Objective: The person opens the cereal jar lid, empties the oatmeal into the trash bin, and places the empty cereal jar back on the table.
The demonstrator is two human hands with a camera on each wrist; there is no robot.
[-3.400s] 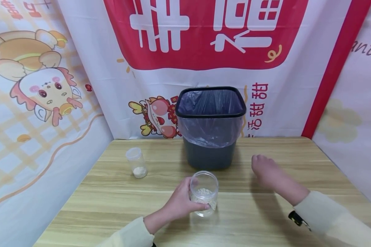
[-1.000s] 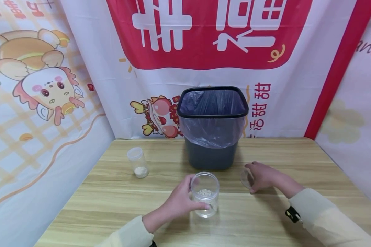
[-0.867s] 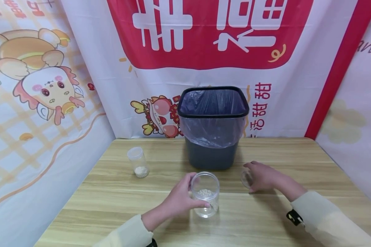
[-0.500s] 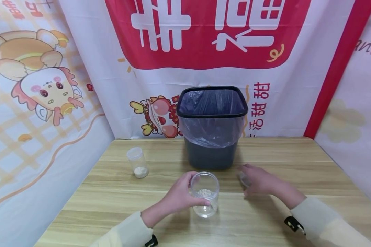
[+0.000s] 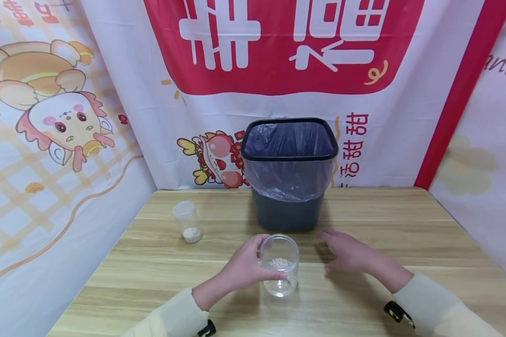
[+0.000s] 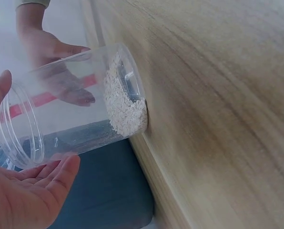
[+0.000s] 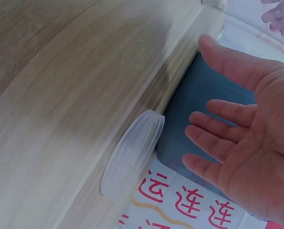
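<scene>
My left hand (image 5: 246,267) grips the side of a clear plastic jar (image 5: 280,250) that stands upright on the table, thumb across its front. Its mouth is uncovered, and a layer of pale flakes like oats (image 6: 123,98) lies at the bottom. My right hand (image 5: 347,252) is to the right of the jar, its fingers apart and holding nothing; its open palm shows in the right wrist view. Near those fingers a clear round lid (image 7: 135,152) lies flat on the table in the right wrist view. In the head view that lid is hidden.
Behind the jar stands a dark grey bin (image 5: 288,215) with a black rim and a purple liner bag. A smaller clear jar (image 5: 187,222) with white contents stands back left on the wooden table (image 5: 152,281). Printed cloths (image 5: 383,154) surround the table.
My right hand held the clear lid about a second ago; it has let go and moved left, towards the jar. My left hand keeps its grip on the jar in the same place.
</scene>
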